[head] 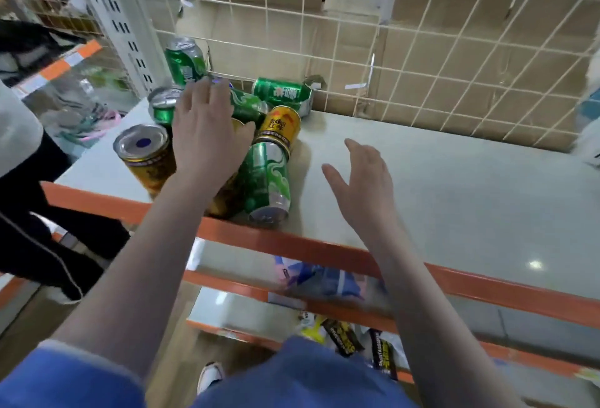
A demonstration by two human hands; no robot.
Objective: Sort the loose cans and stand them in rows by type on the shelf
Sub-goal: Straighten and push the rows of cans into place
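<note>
Lying jumbled on shelf (pixel 422 186): green cans (pixel 268 177), gold cans (pixel 279 125); hands open.

Both bare arms reach forward from short blue sleeves. The left hand (pixel 207 134) is flat and palm down, fingers straight and close together, thumb out to the side. The right hand (pixel 363 180) is lifted with its palm facing left, fingers straight, thumb spread wide, holding nothing.
</note>
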